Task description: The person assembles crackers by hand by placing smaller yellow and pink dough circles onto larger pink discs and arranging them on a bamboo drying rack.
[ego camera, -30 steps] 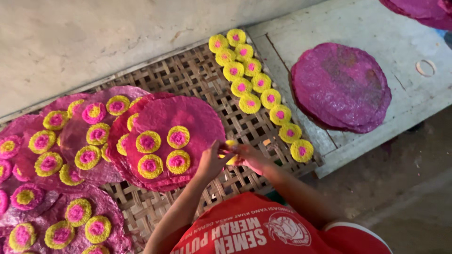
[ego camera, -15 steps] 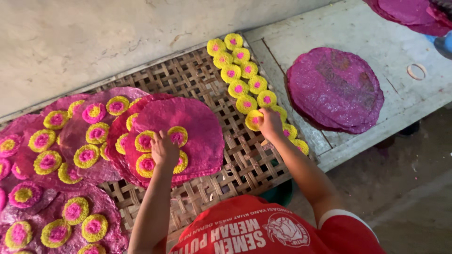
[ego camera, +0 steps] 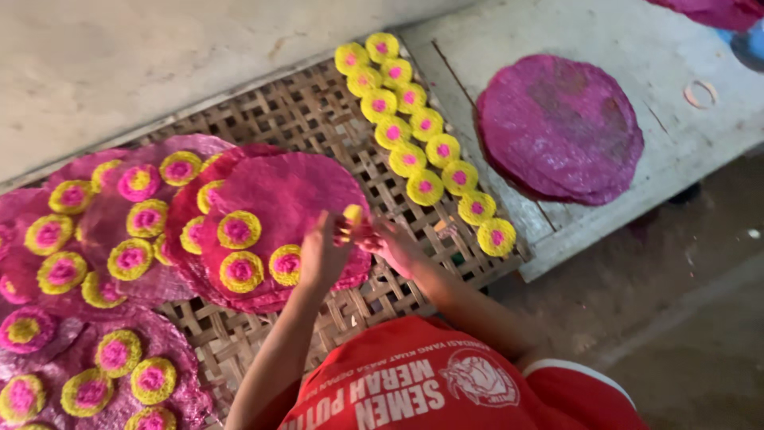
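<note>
Two hands meet above a woven bamboo tray (ego camera: 318,119): the left hand (ego camera: 322,255) and right hand (ego camera: 390,243) together pinch a small yellow disc (ego camera: 352,213) over the top pink round wafer (ego camera: 290,199). At two o'clock, a double row of yellow-and-pink discs (ego camera: 422,151) runs toward a stack of magenta wafers (ego camera: 561,127) on the bench (ego camera: 637,48).

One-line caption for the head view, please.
Both hands, left and right, hold a small yellow disc above a pink round sheet on a woven tray.

A home food-making yard: woven bamboo tray (ego camera: 318,119) drying pink crackers (ego camera: 286,199) over concrete.
</note>
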